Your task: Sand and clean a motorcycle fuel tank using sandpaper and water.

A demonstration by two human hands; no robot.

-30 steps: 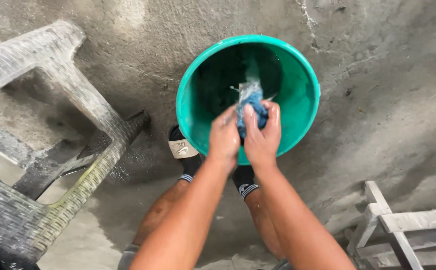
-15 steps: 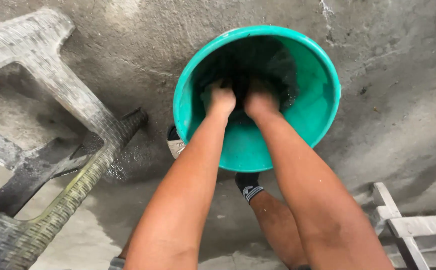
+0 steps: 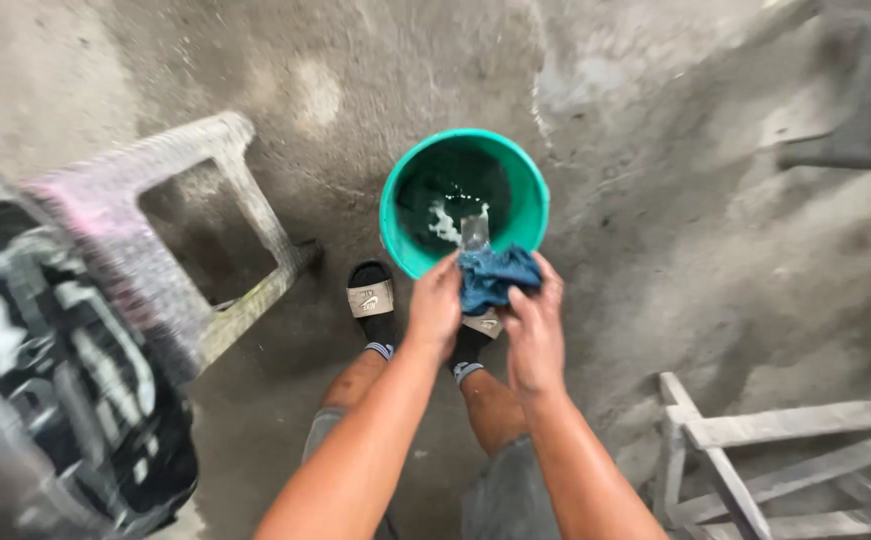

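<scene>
A wet blue cloth is bunched between both my hands, just above the near rim of a green bucket. My left hand grips its left side and my right hand grips its right side. Water streams from the cloth down into the dark water in the bucket. The bucket stands on a wet concrete floor. My feet in dark socks and sandals are right behind the bucket, below my hands.
A grey woven chair lies tipped over to the left. A black and white patterned thing fills the lower left, blurred. A grey wooden frame sits at lower right, and a dark bar at upper right.
My hands were down inside the bucket half a second ago. They have lifted out with the blue cloth, and the view has pulled back and higher.
</scene>
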